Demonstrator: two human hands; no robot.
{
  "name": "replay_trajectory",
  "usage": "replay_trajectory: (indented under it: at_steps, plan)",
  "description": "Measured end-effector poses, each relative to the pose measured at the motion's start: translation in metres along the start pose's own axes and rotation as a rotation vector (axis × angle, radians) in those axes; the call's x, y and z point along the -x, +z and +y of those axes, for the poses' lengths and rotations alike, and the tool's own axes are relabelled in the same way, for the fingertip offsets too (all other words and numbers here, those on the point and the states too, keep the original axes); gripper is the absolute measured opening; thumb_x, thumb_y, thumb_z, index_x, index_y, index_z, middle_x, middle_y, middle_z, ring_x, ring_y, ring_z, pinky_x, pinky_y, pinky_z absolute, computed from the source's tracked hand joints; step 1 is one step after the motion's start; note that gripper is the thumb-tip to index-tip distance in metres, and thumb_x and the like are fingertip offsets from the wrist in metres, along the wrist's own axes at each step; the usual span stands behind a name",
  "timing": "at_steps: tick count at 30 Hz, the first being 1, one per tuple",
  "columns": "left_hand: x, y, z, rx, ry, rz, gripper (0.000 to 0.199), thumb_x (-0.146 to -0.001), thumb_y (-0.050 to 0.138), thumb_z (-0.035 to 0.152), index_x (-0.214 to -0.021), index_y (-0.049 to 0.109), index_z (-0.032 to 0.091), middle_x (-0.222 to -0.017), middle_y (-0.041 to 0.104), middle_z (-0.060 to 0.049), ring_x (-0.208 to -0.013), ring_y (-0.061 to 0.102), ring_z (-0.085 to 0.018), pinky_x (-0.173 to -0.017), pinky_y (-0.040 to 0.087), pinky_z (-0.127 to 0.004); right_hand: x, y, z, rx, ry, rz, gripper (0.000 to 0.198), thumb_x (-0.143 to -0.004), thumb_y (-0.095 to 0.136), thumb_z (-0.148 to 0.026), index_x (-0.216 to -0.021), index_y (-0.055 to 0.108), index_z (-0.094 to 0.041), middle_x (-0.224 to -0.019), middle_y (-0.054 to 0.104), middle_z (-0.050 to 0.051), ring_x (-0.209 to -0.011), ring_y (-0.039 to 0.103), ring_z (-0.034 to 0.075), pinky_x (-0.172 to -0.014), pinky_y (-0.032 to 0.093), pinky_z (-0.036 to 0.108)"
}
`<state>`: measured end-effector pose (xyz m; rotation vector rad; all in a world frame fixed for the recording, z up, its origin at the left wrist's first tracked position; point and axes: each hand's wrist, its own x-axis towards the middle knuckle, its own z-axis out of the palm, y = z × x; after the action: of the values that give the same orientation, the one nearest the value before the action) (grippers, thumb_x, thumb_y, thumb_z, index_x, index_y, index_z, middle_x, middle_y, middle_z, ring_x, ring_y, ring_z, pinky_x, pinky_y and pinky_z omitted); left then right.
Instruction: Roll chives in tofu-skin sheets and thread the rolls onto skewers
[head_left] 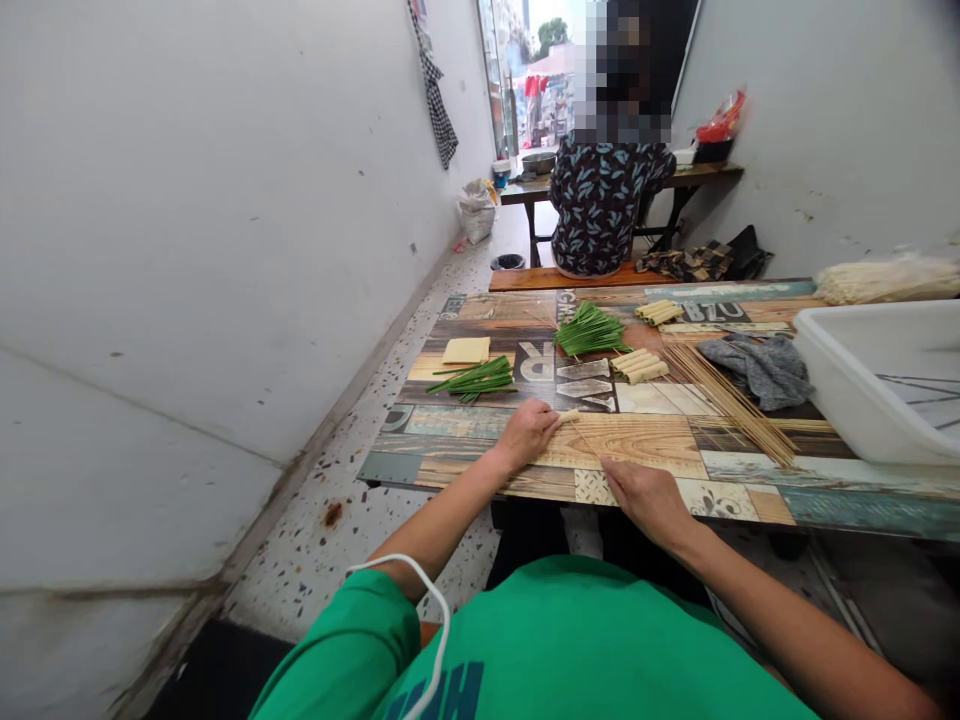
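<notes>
My left hand point(531, 432) is closed around a small pale-yellow tofu-skin roll point(570, 415) above the near part of the table. A thin bamboo skewer point(589, 442) slants between the roll and my right hand point(646, 497), whose fingers pinch its near end. Whether the tip is inside the roll is too small to tell. Beyond my left hand lie cut green chives point(480, 379) and a stack of square tofu sheets point(466, 350). A larger chive bunch point(590, 330) and finished-looking rolls point(639, 366) lie farther back, with more rolls point(659, 312) behind them.
Many loose skewers point(731, 405) lie to the right, beside a grey cloth point(759, 370) and a white plastic bin point(862, 390). A bagged pale bundle point(889, 278) is at the back right. Another person point(611, 200) sits on a bench point(525, 279) beyond the patterned table point(442, 470).
</notes>
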<state>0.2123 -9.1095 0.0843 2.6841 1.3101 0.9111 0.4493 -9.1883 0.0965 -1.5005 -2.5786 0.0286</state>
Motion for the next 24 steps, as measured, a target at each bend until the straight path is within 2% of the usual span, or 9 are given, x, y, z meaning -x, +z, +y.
replay_trajectory:
  at_steps: [6,12,15,18,21,24]
  plan:
    - [0.0,0.0,0.001,-0.01,0.009,0.002,0.039,-0.1,0.04,0.031,-0.076,0.067,0.016,-0.075,0.058,-0.006,-0.075,0.049,-0.016,-0.071,0.042,-0.03,-0.017,-0.005,-0.007,0.011,-0.017,-0.033,0.032,-0.096,0.04,-0.02,-0.115,0.066,-0.018,-0.094,0.075,0.01,-0.08,0.069,0.019,-0.063,0.043,0.024]
    - [-0.001,-0.001,0.001,-0.014,0.011,-0.012,0.038,-0.1,0.04,0.03,-0.077,0.066,0.016,-0.077,0.06,-0.006,-0.076,0.05,-0.017,-0.071,0.042,-0.029,-0.063,-0.014,-0.018,0.065,0.016,-0.129,0.031,-0.098,0.037,-0.021,-0.109,0.065,-0.014,-0.097,0.074,0.012,-0.084,0.069,0.02,-0.062,0.039,0.024]
    - [-0.001,-0.002,0.0,-0.029,0.021,-0.021,0.035,-0.099,0.042,0.029,-0.076,0.066,0.016,-0.075,0.06,-0.006,-0.075,0.051,-0.017,-0.069,0.042,-0.029,-0.076,-0.018,-0.023,0.088,0.022,-0.15,0.03,-0.097,0.037,-0.019,-0.11,0.063,-0.013,-0.1,0.072,0.014,-0.085,0.068,0.022,-0.061,0.037,0.025]
    - [0.001,-0.003,-0.001,-0.066,0.036,-0.025,0.029,-0.097,0.047,0.026,-0.077,0.066,0.016,-0.077,0.061,-0.006,-0.074,0.052,-0.016,-0.068,0.042,-0.028,-0.071,-0.02,-0.023,0.123,0.01,-0.127,0.031,-0.098,0.035,-0.019,-0.114,0.061,-0.014,-0.1,0.071,0.013,-0.083,0.067,0.021,-0.058,0.034,0.027]
    - [-0.001,0.0,0.006,-0.156,0.044,-0.049,0.026,-0.094,0.049,0.021,-0.073,0.064,0.016,-0.075,0.061,-0.006,-0.072,0.052,-0.016,-0.068,0.041,-0.028,-0.058,-0.021,-0.014,0.154,0.002,-0.116,0.028,-0.097,0.037,-0.021,-0.104,0.064,-0.015,-0.093,0.072,0.01,-0.077,0.067,0.021,-0.055,0.029,0.028]
    - [-0.018,0.008,0.022,-0.243,0.018,-0.074,0.025,-0.093,0.048,0.018,-0.074,0.063,0.015,-0.074,0.061,-0.006,-0.073,0.054,-0.016,-0.071,0.043,-0.029,-0.051,-0.025,0.01,0.203,-0.001,-0.065,0.026,-0.096,0.039,-0.022,-0.093,0.065,-0.015,-0.085,0.071,0.009,-0.071,0.065,0.02,-0.053,0.023,0.029]
